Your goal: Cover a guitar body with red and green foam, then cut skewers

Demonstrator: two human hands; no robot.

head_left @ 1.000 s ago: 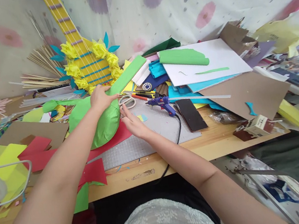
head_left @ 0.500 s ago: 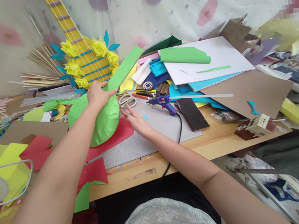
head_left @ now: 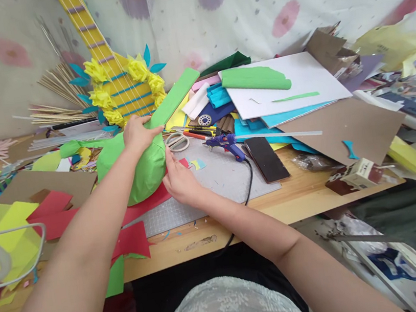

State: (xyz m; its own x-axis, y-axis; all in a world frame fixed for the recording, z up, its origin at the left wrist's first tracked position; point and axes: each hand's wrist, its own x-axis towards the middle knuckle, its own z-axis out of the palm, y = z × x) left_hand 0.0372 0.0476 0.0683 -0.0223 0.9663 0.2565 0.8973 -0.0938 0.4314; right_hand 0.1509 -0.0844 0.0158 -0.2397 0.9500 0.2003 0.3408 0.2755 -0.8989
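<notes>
A round craft body [head_left: 144, 172] covered in green crepe paper, with a flat green neck [head_left: 174, 98] pointing up and right, is tilted above the table. My left hand [head_left: 138, 133] is closed on it where the neck meets the body, thumb toward the neck. At its right rim, my right hand [head_left: 181, 180] pinches the edge, fingers together and pointing up. Just beyond those fingertips lie scissors with pale handles [head_left: 177, 142]. Part of the body is hidden behind my left forearm. Red sheet material [head_left: 149, 208] lies beneath it.
A blue glue gun [head_left: 225, 145] with a trailing cord and a black phone [head_left: 267, 159] lie right of my hands, by a grey cutting mat [head_left: 213, 196]. A yellow paper guitar [head_left: 129, 92] stands behind. A white board [head_left: 321, 78] and brown cardboard [head_left: 347, 128] cover the right side.
My right hand has moved slightly left and down, from beside the scissors onto the green body's rim, its fingers now closer together. My left hand keeps its hold.
</notes>
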